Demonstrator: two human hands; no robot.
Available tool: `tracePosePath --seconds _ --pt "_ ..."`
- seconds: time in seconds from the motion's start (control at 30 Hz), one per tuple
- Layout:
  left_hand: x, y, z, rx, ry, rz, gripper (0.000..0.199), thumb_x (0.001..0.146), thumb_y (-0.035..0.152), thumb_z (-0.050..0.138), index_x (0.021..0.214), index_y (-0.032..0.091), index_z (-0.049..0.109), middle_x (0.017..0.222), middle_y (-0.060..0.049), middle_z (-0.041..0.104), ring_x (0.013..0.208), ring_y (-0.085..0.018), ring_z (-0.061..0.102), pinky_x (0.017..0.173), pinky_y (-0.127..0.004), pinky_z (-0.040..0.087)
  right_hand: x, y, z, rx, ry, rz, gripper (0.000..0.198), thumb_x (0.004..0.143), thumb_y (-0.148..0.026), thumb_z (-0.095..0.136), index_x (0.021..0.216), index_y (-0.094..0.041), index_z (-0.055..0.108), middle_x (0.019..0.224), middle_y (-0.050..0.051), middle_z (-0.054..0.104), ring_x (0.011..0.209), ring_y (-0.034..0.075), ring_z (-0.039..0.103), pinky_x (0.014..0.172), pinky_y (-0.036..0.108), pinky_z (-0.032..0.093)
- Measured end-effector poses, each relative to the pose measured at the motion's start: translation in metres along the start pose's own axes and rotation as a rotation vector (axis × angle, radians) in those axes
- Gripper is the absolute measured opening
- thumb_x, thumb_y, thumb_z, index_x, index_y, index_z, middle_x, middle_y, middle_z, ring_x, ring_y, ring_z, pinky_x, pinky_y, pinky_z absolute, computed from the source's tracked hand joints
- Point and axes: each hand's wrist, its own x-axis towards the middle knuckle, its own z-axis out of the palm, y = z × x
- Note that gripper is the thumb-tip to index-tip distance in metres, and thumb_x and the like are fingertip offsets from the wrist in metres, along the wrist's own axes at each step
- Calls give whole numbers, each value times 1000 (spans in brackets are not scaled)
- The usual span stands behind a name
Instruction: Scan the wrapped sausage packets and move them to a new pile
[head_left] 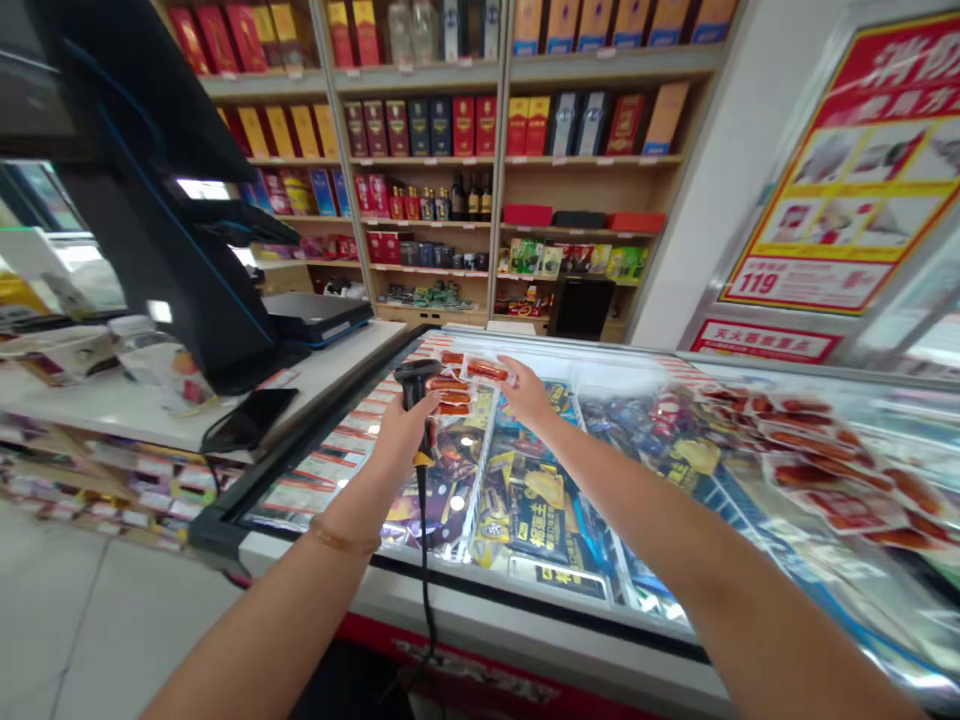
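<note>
Scanner (415,374) gripped in left hand (400,437), fingers closed round it; right hand (527,394) pinches sausage pack (486,369) at scanner's three o'clock, above freezer (525,637). Step, presumably: scanning. Next move likely calls for aiming scanner squarely at pack.

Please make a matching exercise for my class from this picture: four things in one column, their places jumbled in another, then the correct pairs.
Things
1. Black scanner
2. A sausage packet
3. Bracelet
4. Red-and-yellow poster

Places
A. At the picture's upper right
B. In the left hand
C. Around the left wrist
D. In the right hand

Pairs
1-B; 2-D; 3-C; 4-A
</note>
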Motion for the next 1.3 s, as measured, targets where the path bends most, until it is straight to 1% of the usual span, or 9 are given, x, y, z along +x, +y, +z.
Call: tracePosePath --seconds 0.1,0.2,0.4,0.57,0.87,0.97,1.07,1.17,1.3 --pt "7 5 -25 -2 37 7 35 64 34 74 86 19 52 63 5 56 38 -8 47 35 -21 36 16 -24 38 -120 -100 -13 52 85 -17 53 137 -21 56 124 8 61 116 22 56 104 36 43" --pt "11 5 -39 -5 36 13 35 63 33 75 87 19 53 63 5 56 38 -8 47 35 -21 36 20 -37 60 -303 -130 50 48 85 -21 58 134 -26 59 125 10 57 118 27 51 103 40 41" --pt "8 -3 -31 4 -11 -47 37 63 35 78 85 19 54 61 4 57 38 -8 48 35 -21 36 8 -38 55 -362 -45 72 59 86 -30 61 143 -28 48 134 10 49 121 29 44 102 42 38" --pt "-5 -13 13 -28 -122 -67 36 64 36 77 83 18 53 59 5 56 38 -8 47 36 -21 37 -26 -18 4 -376 3 68 62 86 -30 58 146 -24 42 141 11 45 126 28 41 104 42 36" --pt "-53 -43 146 -45 -445 -109 35 65 36 78 83 18 54 62 4 57 37 -7 46 36 -22 34 -121 59 -151 -664 146 351 54 87 -28 51 140 -19 45 137 15 48 125 30 42 101 43 36" --pt "-68 -57 176 -40 -516 -103 33 67 36 76 85 18 54 62 3 57 38 -8 47 36 -21 35 -141 71 -194 -850 180 429 48 88 -22 50 136 -19 49 135 16 49 125 31 42 102 45 35" --pt "-73 -71 186 68 -510 -60 34 68 37 76 87 19 54 54 5 55 35 -9 46 36 -21 34 -155 79 -226 -961 126 655 42 87 -13 45 127 -14 55 130 19 52 123 33 44 101 51 36" --pt "-70 -81 180 142 -496 -45 37 66 38 77 90 19 56 53 5 55 34 -9 45 36 -21 34 -164 85 -248 -958 45 879 40 87 -12 44 125 -11 57 131 21 51 125 35 44 101 59 34" --pt "-63 -84 167 96 -453 -98 38 64 38 77 88 18 56 61 2 59 37 -9 47 36 -22 35 -167 93 -266 -918 42 994 44 89 -16 44 131 -11 54 140 23 46 131 36 40 104 62 32"
